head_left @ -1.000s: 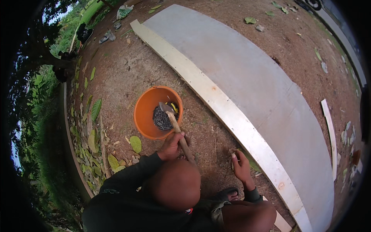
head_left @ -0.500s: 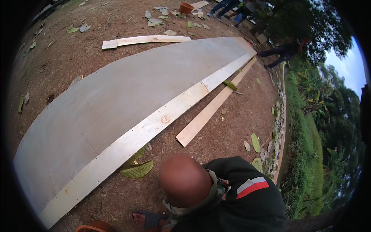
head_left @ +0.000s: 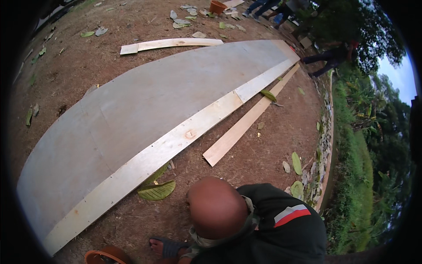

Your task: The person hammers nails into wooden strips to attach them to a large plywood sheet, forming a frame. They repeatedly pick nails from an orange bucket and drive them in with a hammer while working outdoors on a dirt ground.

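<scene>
Grey sheet point(head_left: 145, 110), loose plank point(head_left: 246, 125), perhaps 1 leaf point(head_left: 157, 191).

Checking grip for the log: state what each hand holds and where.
Cannot be told: neither hand shows; the crouching person's head and dark jacket cover them.

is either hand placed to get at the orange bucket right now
Cannot say: neither hand shows in this view. The orange bucket sits at the lower edge by a sandalled foot, close to a crouching person.

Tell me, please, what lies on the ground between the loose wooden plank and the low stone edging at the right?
In the head view, mostly bare brown soil separates the plank from the stone edging, with a few fallen green leaves and small twigs.
</scene>
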Available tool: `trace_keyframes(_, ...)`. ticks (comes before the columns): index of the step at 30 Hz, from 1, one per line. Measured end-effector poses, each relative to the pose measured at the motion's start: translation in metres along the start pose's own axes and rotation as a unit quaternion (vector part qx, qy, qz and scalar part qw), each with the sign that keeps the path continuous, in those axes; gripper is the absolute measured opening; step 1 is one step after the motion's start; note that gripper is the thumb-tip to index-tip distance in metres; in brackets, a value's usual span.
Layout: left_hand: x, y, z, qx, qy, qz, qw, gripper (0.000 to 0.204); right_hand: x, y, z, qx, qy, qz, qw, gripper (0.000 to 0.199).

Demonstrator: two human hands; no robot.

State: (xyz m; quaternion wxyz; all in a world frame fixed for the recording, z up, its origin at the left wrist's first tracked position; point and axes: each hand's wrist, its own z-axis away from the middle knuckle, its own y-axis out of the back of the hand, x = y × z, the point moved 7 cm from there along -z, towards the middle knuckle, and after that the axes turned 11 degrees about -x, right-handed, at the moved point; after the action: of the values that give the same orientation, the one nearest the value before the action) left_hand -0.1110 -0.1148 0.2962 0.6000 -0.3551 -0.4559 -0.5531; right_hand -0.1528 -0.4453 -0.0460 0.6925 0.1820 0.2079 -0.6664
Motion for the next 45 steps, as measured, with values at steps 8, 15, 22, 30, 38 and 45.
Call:
trace_keyframes(8,0.032,0.0,0.006,0.113,0.022,0.004,0.993,0.044,-0.034,0.037,-0.009,-0.024,0.038,0.0,0.999,0.062)
trace_keyframes(15,-0.005,-0.046,-0.016,0.135,-0.067,-0.09,0.985,0.042,-0.173,0.121,-0.042,-0.024,0.243,-0.057,0.968,0.07)
trace_keyframes(22,-0.215,0.051,-0.024,0.746,-0.055,0.094,0.657,0.056,-0.322,0.146,-0.017,-0.146,0.394,-0.219,0.88,0.046)
trace_keyframes(30,-0.185,-0.019,0.076,0.776,0.129,-0.045,0.616,0.038,-0.184,0.122,-0.025,0.067,0.299,-0.4,0.864,0.025)
trace_keyframes(38,-0.198,-0.188,0.182,0.88,0.381,0.01,0.283,0.037,-0.085,0.131,0.009,0.186,0.178,-0.309,0.916,0.016)
trace_keyframes(45,-0.235,-0.092,0.165,0.748,0.491,0.028,0.446,0.049,-0.071,0.186,0.018,0.258,0.148,-0.261,0.918,0.02)
